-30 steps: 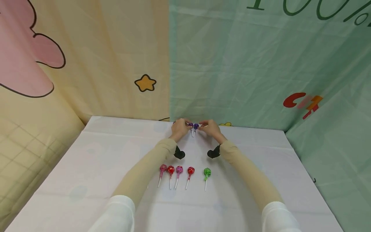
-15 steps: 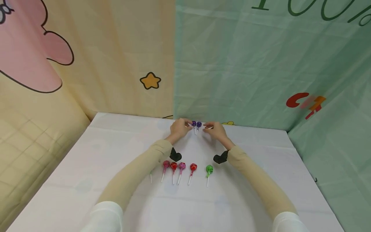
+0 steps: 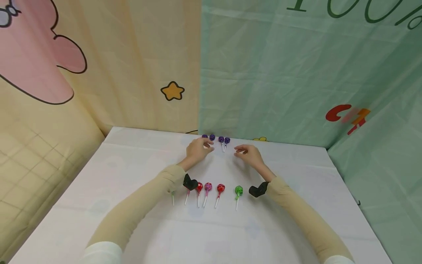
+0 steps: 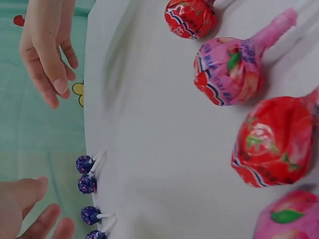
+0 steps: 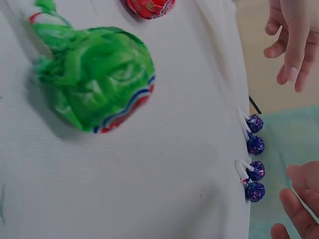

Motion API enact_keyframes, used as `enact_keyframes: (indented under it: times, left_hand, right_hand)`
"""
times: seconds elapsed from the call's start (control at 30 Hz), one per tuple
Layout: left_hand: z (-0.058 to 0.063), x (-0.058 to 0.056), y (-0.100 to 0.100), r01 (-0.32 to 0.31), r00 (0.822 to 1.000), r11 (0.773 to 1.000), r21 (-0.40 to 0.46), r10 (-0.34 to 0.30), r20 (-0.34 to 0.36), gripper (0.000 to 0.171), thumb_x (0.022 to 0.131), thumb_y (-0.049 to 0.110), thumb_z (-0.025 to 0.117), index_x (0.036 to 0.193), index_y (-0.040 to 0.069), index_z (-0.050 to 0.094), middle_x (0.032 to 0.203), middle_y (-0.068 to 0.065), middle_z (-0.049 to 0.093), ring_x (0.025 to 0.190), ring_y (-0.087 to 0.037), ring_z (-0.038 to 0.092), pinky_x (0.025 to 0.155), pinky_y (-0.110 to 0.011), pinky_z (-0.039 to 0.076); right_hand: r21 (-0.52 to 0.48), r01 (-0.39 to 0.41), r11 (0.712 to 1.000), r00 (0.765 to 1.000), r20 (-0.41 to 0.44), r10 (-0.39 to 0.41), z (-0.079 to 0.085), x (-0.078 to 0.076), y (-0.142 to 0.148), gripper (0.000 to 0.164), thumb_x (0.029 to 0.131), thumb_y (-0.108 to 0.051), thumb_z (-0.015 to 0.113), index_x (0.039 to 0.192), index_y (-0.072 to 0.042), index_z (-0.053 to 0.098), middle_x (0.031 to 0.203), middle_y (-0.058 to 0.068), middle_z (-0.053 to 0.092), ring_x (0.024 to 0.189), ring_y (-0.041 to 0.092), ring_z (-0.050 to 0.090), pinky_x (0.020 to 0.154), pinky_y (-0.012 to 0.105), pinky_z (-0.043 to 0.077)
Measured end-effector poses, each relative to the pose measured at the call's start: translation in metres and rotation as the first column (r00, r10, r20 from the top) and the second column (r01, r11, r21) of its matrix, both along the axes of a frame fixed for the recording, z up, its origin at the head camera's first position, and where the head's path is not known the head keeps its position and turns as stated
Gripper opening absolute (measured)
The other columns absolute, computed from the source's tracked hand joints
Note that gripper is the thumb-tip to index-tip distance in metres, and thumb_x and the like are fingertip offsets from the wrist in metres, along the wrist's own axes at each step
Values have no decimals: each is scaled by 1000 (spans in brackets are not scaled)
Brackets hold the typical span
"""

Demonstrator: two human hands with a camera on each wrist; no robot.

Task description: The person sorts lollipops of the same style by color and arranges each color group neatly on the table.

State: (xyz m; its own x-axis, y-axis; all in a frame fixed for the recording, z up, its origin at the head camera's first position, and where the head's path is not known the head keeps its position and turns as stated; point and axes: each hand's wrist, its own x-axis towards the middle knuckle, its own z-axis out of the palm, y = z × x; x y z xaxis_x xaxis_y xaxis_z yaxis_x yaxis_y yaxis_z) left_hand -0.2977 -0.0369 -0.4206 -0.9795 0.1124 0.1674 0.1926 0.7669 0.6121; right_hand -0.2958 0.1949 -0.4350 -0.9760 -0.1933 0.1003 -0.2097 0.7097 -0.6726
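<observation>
Along the table's far edge lie several purple-wrapped lollipops (image 3: 221, 139), set in two pairs with their white sticks toward me. My left hand (image 3: 197, 149) hovers just in front of the left pair (image 3: 212, 137), fingers loosely bent and holding nothing; it partly covers those sticks. To the right of the other pair, my right hand (image 3: 252, 156) is apart from them, its fingers relaxed around nothing. In the right wrist view all the purple lollipops (image 5: 255, 145) show between the two hands.
Nearer me runs a row of lollipops: red (image 3: 220, 188), pink (image 3: 208, 187) and, at its right end, green (image 3: 239, 190). My left sleeve (image 3: 145, 200) and its black wrist piece hide parts of the row's left end. Curtains (image 3: 263, 73) hang behind the white table (image 3: 211, 234).
Both hands have drawn back from the purple lollipops, the left to the left and toward me, the right to the right. The left pair has come into sight.
</observation>
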Motion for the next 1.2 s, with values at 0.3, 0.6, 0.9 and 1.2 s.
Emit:
enact_keyframes:
  times: [0.3,0.6,0.9,1.2]
  left_hand:
    - [2,22,-22,12,1000,1000,11,-12,12,22,86,27,72,106,19,73,99,-1,75,92,-24,67,56,-25,40]
    - [2,49,-38,33,999,998,52,-34,14,23,85,24,73,105,14,73,98,-4,75,78,-20,66,55,-24,40]
    - [-7,79,-61,13,1000,992,124,-15,13,23,85,23,74,106,14,73,97,-5,75,72,-14,62,61,-24,43]
    - [-14,102,-91,-36,999,985,167,35,7,25,84,19,74,108,10,72,97,-8,74,78,-19,62,66,-26,44]
  right_hand:
    - [-27,-24,999,1000,-13,23,-5,23,11,30,90,-14,67,115,1,67,108,18,71,99,31,63,87,44,50]
    - [-28,-28,999,1000,8,28,-11,46,18,29,89,-16,68,114,-3,68,106,16,71,94,28,62,80,37,50]
    - [7,-38,999,999,34,38,-18,67,26,27,89,-19,68,112,-7,69,105,12,71,90,23,61,75,31,48]
    - [-7,-55,998,998,18,55,-27,93,39,24,89,-18,68,112,-8,70,107,10,71,88,19,62,75,31,49]
